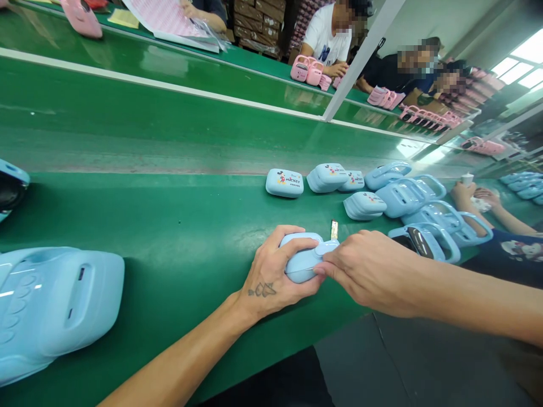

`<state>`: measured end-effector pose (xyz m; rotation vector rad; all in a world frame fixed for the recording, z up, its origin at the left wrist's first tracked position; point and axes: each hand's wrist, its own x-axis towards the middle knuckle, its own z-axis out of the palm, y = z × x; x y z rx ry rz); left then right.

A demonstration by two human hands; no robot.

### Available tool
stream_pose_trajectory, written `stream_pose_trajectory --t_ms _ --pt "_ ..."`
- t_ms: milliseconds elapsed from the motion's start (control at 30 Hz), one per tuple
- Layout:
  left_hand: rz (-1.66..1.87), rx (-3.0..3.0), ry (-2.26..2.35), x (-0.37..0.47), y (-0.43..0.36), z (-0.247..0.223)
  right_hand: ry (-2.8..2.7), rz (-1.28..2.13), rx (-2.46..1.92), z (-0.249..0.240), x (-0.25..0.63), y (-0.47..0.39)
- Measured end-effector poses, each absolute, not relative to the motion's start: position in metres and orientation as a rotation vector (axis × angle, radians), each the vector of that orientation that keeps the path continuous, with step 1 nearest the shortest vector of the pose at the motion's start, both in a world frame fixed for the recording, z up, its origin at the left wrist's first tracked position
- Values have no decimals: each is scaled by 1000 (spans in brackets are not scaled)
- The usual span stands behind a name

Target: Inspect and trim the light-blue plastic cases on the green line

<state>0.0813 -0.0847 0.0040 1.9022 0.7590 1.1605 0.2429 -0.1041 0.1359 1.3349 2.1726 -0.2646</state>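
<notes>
My left hand [275, 271] wraps over a small rounded light-blue plastic case [302, 267] and holds it against the green table. With bent fingers pinched together, my right hand [373, 271] grips the right end of the same case, by a rounded light-blue part. I cannot tell whether that part is separate from the case. Just beyond my right fingers, a small shiny gold-and-white strip [334, 229] shows. Behind my hands are a light-blue cover with a Mickey print [284, 183] and stacks of similar covers [326, 178].
Light-blue housings with loop handles [403, 196] crowd the right, beside another person's hands [464, 195]. A large light-blue housing [85, 299] lies at left. Beyond the green workbench [161, 220], people handle pink housings [307, 69]. A white post [356, 65] rises at the back.
</notes>
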Motion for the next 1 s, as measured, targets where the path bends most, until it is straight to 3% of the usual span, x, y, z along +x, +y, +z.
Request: stream_pose_trajectory --t_ms 367,600,800,1000 --pt "1162 1919 794 82 -86 6 2009 -213 1236 153 221 -90" --pt "1159 1945 777 83 -89 6 2082 -347 1272 151 227 -88" --pt "1115 1936 752 83 -88 5 2213 -659 1303 155 244 -95" --pt "1111 1912 744 83 -86 5 2313 -453 1397 146 250 -111"
